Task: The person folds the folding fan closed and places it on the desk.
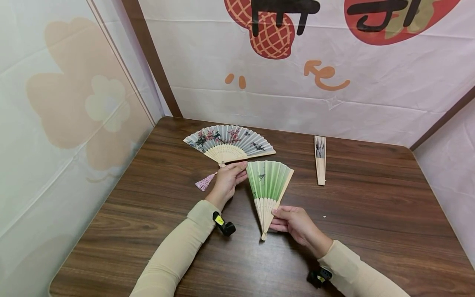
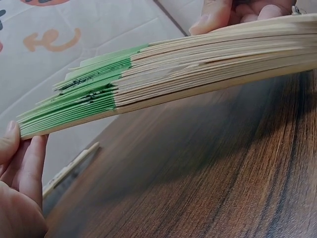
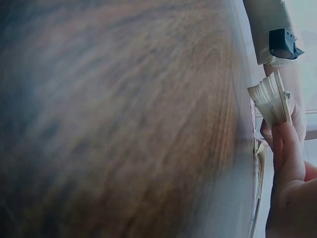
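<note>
A green folding fan [image 1: 269, 183] is half spread above the wooden table [image 1: 148, 206], between both hands. My left hand [image 1: 237, 171] pinches the tip of its left outer rib; in the left wrist view the fingers [image 2: 29, 158] meet the end of the stacked green folds [image 2: 99, 84]. My right hand [image 1: 277, 218] grips the pale bamboo ribs near the pivot. The right wrist view shows its fingers [image 3: 288, 158] around the rib ends [image 3: 271, 99] with the rivet showing.
A grey-blue painted fan [image 1: 230, 142] lies fully spread at the back, its pink tassel [image 1: 205, 181] beside my left wrist. A closed fan [image 1: 320, 159] lies at the back right. Printed cloth walls [image 1: 334, 103] enclose the table on three sides.
</note>
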